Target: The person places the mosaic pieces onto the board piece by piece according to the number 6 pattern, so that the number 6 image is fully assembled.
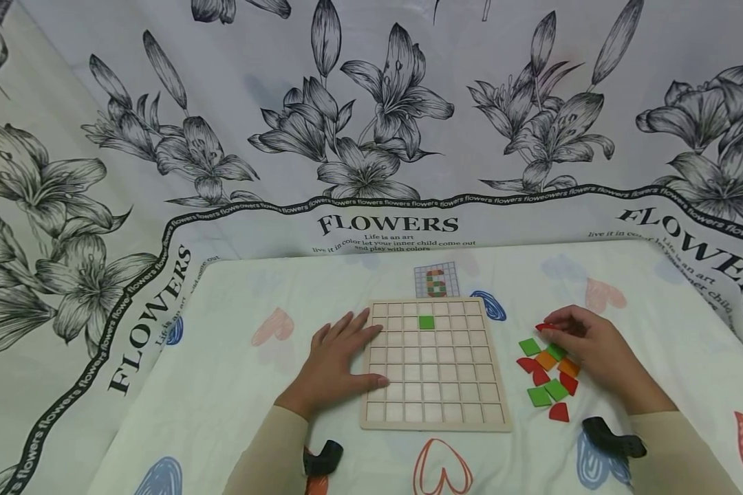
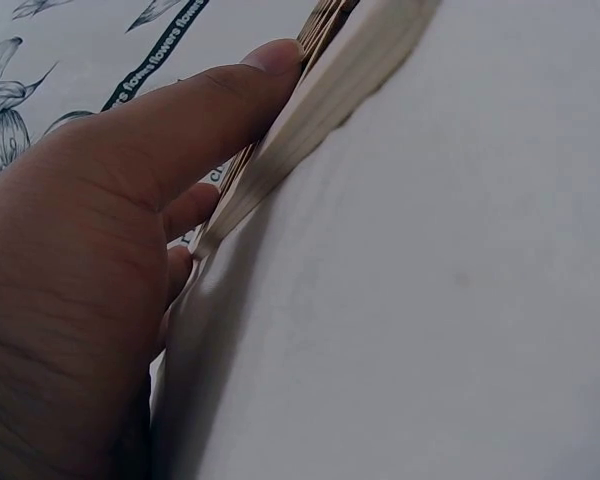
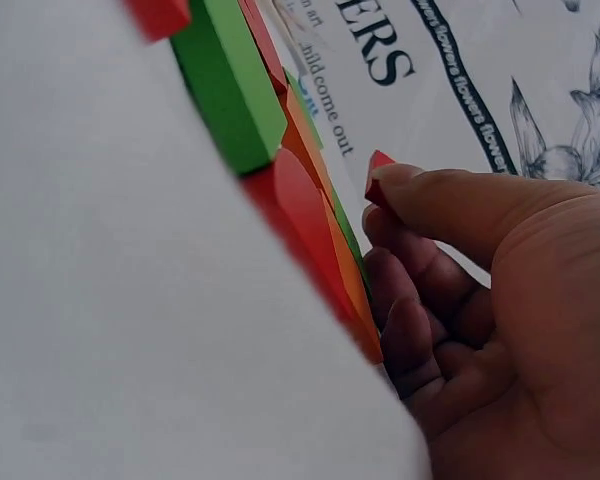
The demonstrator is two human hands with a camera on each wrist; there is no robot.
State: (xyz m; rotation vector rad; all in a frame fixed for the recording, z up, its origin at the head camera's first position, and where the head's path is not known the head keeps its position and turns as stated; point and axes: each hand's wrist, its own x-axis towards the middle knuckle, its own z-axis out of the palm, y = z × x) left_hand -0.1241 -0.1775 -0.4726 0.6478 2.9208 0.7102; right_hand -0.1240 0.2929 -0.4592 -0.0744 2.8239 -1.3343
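A square wooden grid board (image 1: 413, 372) lies flat in front of me, with one green square tile (image 1: 426, 322) in its second row. My left hand (image 1: 337, 364) rests on the board's left side, fingers spread and thumb on the edge; the left wrist view shows the thumb (image 2: 275, 58) against the rim. To the right of the board, my right hand (image 1: 594, 350) pinches a red quarter-circle tile (image 3: 377, 172) between thumb and fingertips. Below that hand lie several loose tiles, among them a green square (image 1: 539, 397), an orange square (image 1: 545, 360) and a red quarter-circle (image 1: 559, 412).
A small pattern card (image 1: 436, 280) printed with a grid and coloured shapes lies just behind the board. White cloth (image 1: 309, 295) with heart prints covers the table. Flower-printed fabric (image 1: 371, 137) hangs behind and at the sides.
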